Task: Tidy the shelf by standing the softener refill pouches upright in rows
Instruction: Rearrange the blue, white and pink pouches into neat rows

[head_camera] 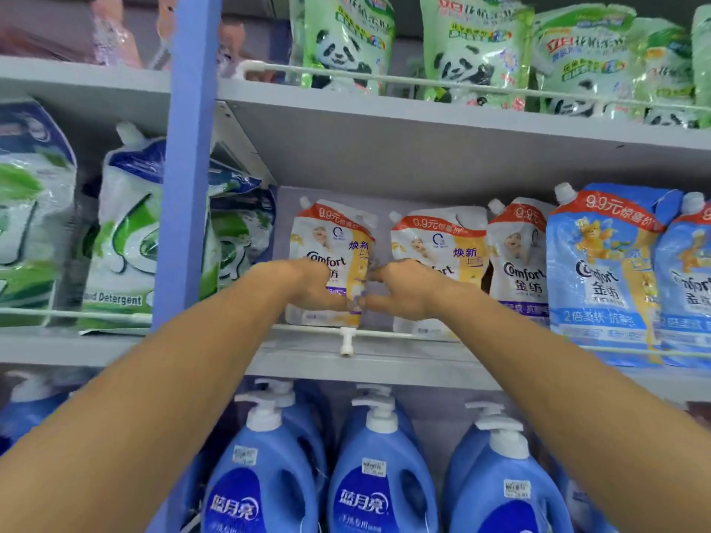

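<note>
Three white-and-yellow Comfort softener pouches stand upright on the middle shelf point(369, 363). My left hand point(307, 284) grips the leftmost pouch point(338, 232) across its lower front. My right hand point(408, 290) reaches in from the right, its fingertips pinching the same pouch's right edge. It covers the lower part of the second pouch point(442, 240). A third white pouch point(519, 255) stands to the right. Blue Comfort pouches point(604, 263) stand upright further right.
A thin white guard rail point(384, 334) runs along the shelf front. A blue upright post point(184, 167) divides the bays, with green-and-white detergent bags point(127, 232) to its left. Panda pouches point(346, 44) fill the shelf above. Blue pump bottles point(381, 475) stand below.
</note>
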`<state>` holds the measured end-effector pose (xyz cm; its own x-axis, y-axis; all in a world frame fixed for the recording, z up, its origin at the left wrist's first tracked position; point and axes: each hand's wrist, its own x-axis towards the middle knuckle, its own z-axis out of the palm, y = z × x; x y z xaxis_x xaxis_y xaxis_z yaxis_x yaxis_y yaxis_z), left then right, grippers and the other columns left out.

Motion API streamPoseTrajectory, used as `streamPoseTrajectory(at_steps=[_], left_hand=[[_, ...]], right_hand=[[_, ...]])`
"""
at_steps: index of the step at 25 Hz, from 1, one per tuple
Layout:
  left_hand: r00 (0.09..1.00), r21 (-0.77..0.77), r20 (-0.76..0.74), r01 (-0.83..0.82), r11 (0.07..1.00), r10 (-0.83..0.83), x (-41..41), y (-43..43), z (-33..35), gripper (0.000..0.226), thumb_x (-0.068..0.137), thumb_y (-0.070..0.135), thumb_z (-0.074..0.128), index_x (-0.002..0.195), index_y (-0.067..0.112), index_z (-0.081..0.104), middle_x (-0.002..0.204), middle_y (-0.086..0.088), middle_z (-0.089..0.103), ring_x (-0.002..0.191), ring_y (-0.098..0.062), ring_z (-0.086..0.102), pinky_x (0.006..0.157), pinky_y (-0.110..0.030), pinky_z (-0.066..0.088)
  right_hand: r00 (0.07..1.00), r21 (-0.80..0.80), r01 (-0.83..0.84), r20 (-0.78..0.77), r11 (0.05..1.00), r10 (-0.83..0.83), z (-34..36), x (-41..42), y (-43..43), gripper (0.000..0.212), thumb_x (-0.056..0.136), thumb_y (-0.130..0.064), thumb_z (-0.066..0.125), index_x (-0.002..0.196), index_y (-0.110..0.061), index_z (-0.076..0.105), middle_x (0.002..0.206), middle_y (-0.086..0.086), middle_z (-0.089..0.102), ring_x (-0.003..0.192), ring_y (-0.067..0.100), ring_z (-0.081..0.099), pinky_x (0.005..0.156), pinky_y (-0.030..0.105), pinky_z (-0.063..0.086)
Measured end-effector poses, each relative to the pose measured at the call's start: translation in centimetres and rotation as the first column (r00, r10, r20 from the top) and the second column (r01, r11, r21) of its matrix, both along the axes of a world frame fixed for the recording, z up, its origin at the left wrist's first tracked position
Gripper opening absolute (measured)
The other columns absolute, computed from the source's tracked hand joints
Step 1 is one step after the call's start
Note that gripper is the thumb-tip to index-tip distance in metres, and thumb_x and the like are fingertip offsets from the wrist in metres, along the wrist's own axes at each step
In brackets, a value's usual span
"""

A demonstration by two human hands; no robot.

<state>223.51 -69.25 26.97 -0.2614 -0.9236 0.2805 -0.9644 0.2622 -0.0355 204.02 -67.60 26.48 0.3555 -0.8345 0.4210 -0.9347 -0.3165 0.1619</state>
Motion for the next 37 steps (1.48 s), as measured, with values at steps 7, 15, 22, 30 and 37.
streamPoseTrajectory(at_steps=[7, 15, 22, 30, 37], left_hand=[[0.992, 0.035, -0.062, -0.108, 0.994, 0.110, 3.6, -1.5, 0.4, 0.084, 0.093, 0.076, 0.051, 0.152, 0.016, 0.044, 0.149, -0.009, 0.052, 0.126, -0.030, 0.052, 0.097, -0.038, 0.042], [0.955, 0.032, -0.278, -0.099, 0.995, 0.104, 3.7, -8.3, 1.8, 0.066, 0.090, 0.065, 0.068, 0.137, 0.018, 0.062, 0.136, -0.005, 0.066, 0.116, -0.025, 0.063, 0.101, -0.035, 0.051], [0.777, 0.113, -0.627, 0.006, 0.994, 0.066, 4.2, -12.6, 1.5, 0.087, 0.051, 0.054, 0.095, 0.123, 0.018, 0.063, 0.115, -0.005, 0.077, 0.097, -0.025, 0.078, 0.080, -0.048, 0.067], [0.675, 0.074, -0.737, 0.057, 0.996, 0.016, 4.9, -8.2, 0.6, 0.036, 0.080, 0.027, 0.091, 0.107, 0.017, 0.069, 0.108, -0.005, 0.079, 0.100, -0.026, 0.076, 0.090, -0.049, 0.064], [0.648, 0.036, -0.761, 0.053, 0.998, -0.007, 5.7, -3.6, -0.3, 0.045, 0.078, 0.036, 0.092, 0.114, 0.023, 0.070, 0.110, 0.001, 0.079, 0.101, -0.023, 0.074, 0.088, -0.046, 0.065]], right_hand=[[0.986, 0.087, 0.046, 0.157, 0.995, -0.060, 0.1, 2.6, -4.9, 0.049, 0.097, -0.061, 0.054, 0.115, -0.016, 0.067, 0.109, 0.005, 0.065, 0.104, 0.027, 0.061, 0.092, 0.038, 0.053], [0.945, 0.116, 0.064, 0.312, 0.991, -0.097, 1.4, 3.0, -12.5, 0.050, 0.096, -0.060, 0.059, 0.124, -0.019, 0.067, 0.126, 0.004, 0.068, 0.116, 0.026, 0.063, 0.102, 0.038, 0.051], [0.857, 0.053, -0.055, 0.515, 0.997, 0.020, 1.4, 2.1, -17.2, 0.059, 0.091, -0.045, 0.073, 0.140, -0.015, 0.059, 0.139, 0.008, 0.064, 0.127, 0.029, 0.060, 0.103, 0.031, 0.048], [0.810, -0.041, -0.093, 0.577, 0.995, 0.099, 0.4, 2.2, -13.6, 0.042, 0.090, -0.047, 0.074, 0.113, -0.012, 0.074, 0.117, 0.006, 0.075, 0.113, 0.027, 0.067, 0.102, 0.041, 0.052], [0.780, -0.046, -0.117, 0.614, 0.992, 0.121, -0.1, 2.6, -7.8, 0.035, 0.091, -0.051, 0.072, 0.103, -0.018, 0.076, 0.107, 0.001, 0.078, 0.097, 0.026, 0.072, 0.094, 0.045, 0.058]])
